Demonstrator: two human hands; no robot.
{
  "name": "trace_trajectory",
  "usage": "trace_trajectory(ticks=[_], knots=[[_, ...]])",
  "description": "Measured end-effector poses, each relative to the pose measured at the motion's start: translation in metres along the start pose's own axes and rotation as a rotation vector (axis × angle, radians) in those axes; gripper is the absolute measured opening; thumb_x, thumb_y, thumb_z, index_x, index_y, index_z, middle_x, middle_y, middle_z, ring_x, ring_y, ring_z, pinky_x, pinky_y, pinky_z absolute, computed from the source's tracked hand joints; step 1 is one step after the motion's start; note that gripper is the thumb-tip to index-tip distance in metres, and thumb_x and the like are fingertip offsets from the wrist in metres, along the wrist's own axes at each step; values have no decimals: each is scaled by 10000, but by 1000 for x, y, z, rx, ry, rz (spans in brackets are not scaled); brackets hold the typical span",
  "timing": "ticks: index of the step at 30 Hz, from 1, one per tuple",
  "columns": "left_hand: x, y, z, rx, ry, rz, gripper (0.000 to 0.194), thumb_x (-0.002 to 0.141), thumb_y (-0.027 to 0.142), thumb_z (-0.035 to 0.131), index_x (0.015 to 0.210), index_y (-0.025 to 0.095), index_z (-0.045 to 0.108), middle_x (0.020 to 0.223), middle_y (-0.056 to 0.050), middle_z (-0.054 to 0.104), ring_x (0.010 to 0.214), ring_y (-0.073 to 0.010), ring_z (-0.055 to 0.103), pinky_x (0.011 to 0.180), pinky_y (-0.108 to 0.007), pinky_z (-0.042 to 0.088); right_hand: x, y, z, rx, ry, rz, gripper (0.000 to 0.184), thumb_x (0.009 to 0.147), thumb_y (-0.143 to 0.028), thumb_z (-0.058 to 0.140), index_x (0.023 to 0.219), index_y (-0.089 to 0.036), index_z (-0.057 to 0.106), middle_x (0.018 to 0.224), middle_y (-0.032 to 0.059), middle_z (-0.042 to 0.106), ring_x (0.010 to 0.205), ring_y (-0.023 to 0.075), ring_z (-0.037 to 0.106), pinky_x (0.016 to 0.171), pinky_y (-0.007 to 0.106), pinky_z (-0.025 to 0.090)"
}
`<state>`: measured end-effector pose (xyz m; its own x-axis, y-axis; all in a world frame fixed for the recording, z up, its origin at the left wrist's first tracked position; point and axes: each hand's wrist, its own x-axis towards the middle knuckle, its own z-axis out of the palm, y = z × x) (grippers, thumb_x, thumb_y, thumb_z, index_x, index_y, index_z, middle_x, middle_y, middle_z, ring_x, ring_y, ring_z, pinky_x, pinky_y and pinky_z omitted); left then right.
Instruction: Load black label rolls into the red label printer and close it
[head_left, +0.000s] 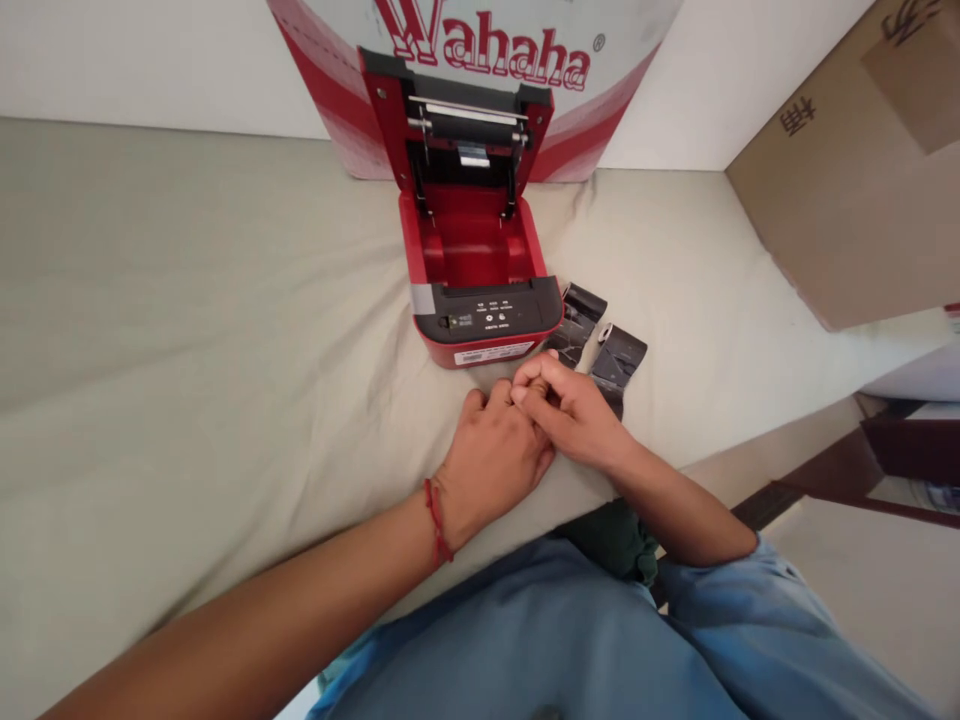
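A small red and black printer (484,320) stands on the cloth with its lid (469,125) raised and its red inner bay (480,245) bare. In front of it, my left hand (495,450) lies back up on the cloth, its fingers curled under and partly hidden. My right hand (566,405) touches it, thumb and forefinger pinched together over the left fingers. Whether anything is held between them cannot be seen. Just right of the printer lie two dark rolls, one (585,300) against its corner and another (621,352) beside my right hand, each with a dark strip extending toward me.
A pale cloth (225,330) with wrinkles covers the surface. Behind the printer stands a white and red box (480,40) marked Wahaha. A brown cardboard box (862,190) is at the right. Dark red furniture (911,460) shows beyond the surface's right edge.
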<state>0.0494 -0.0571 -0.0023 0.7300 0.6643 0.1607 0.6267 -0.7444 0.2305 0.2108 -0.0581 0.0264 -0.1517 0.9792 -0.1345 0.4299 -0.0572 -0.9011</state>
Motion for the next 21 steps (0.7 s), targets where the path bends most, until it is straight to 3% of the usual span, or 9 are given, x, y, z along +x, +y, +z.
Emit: trace_trajectory(ticks=[2, 5, 7, 9, 12, 15, 18, 21], knots=[[0, -3, 0, -4, 98, 82, 327, 1080, 307, 662, 1377, 215, 765, 1420, -168, 771, 1059, -328, 661, 792, -466, 474, -11, -12, -10, -64, 6, -23, 259, 1107, -439, 577, 1254, -262, 696, 845, -22, 700, 747, 178, 672, 752, 331, 574], [-2, -9, -2, -27, 369, 217, 285, 1068, 214, 627, 1317, 240, 762, 1452, -152, 775, 1100, -307, 663, 790, -436, 447, -32, -25, -47, -103, 67, -9, 432, 1157, -508, 541, 1529, -327, 667, 1181, 45, 828, 901, 206, 789, 720, 331, 631], [-4, -12, -3, -59, 505, 266, 237, 1055, 160, 595, 1212, 199, 768, 1260, -141, 827, 1041, -274, 659, 780, -419, 433, -41, -21, -79, -179, 342, 10, 385, 1142, -551, 571, 1378, -324, 773, 1289, 68, 832, 915, 213, 801, 644, 320, 618], [-4, -14, -4, -92, 556, 304, 219, 1039, 102, 560, 939, 192, 733, 885, -76, 776, 860, -230, 612, 738, -403, 397, -40, -5, -108, -387, 621, 7, 311, 1082, -513, 665, 1214, -289, 835, 1222, 91, 844, 899, 232, 775, 679, 354, 623], [-3, -16, -3, -128, 568, 333, 343, 987, 32, 524, 709, 223, 586, 620, -10, 552, 680, -203, 483, 683, -398, 349, -25, 25, -128, -633, 436, 125, 319, 936, -418, 796, 1199, -251, 863, 1179, 120, 854, 867, 261, 740, 840, 464, 645], [0, -18, 1, -166, 552, 289, 303, 895, 5, 538, 694, 229, 573, 618, -8, 555, 664, -203, 480, 657, -389, 365, -13, 35, -126, -751, 219, 221, 382, 907, -357, 773, 1255, -228, 861, 1149, 134, 855, 885, 295, 738, 890, 506, 624], [3, -22, 4, -277, 509, 194, 265, 818, -11, 541, 716, 227, 594, 639, -8, 605, 669, -199, 527, 656, -365, 425, -22, 9, -129, -724, 86, 235, 390, 930, -390, 747, 1261, -221, 862, 1053, 113, 844, 848, 282, 724, 840, 469, 601], [3, -27, 5, -456, 488, 92, 260, 802, -22, 529, 764, 219, 619, 679, -5, 661, 687, -190, 592, 671, -332, 480, -38, -43, -146, -541, -103, 190, 496, 946, -585, 808, 1318, -260, 853, 793, 22, 731, 688, 217, 643, 698, 387, 549]])
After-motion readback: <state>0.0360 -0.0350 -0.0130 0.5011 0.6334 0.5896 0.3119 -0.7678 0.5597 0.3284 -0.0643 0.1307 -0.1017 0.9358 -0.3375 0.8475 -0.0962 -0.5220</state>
